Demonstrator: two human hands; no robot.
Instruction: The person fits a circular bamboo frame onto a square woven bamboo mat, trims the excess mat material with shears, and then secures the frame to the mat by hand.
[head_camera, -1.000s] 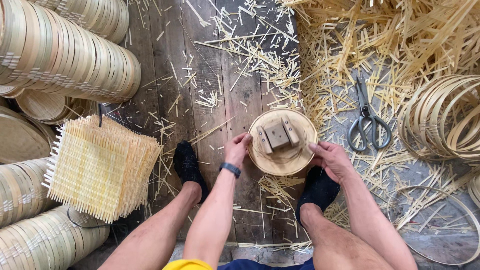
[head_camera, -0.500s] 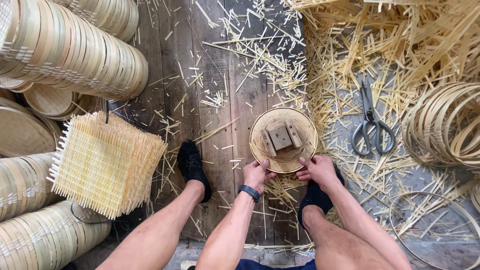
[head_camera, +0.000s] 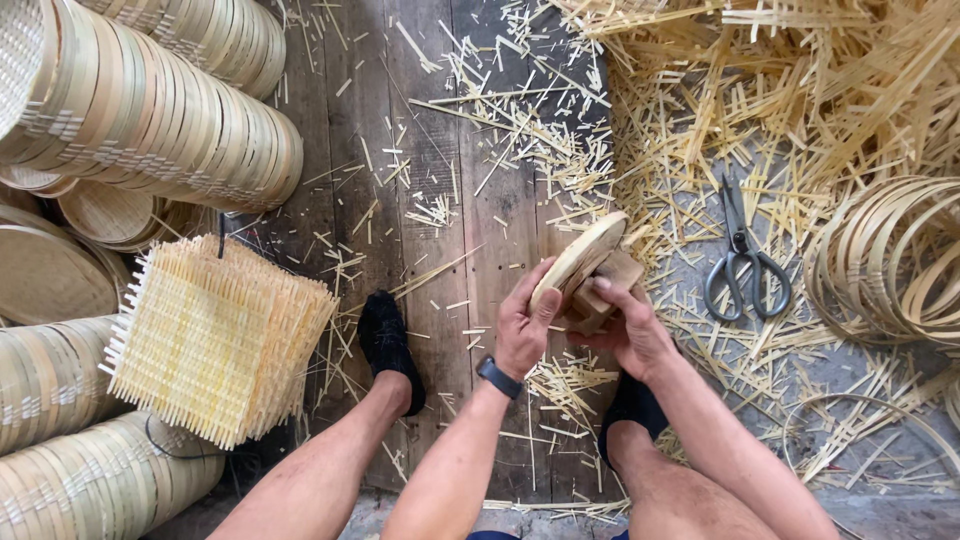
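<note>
- dark floorboards (head_camera: 440, 130) are lying under you, littered with pale bamboo strips (head_camera: 800, 90).
- your left hand (head_camera: 522, 325) is curling its fingers tight around the edge of a round wooden disc (head_camera: 580, 255), tilted on edge above the floor between your feet.
- your right hand (head_camera: 632, 325) is gripping the wooden block (head_camera: 612, 275) on the disc's underside, fingers closed.
- scissors (head_camera: 745, 265) are lying just right; a stack of woven mats (head_camera: 215, 340) is sitting to your left.
</note>
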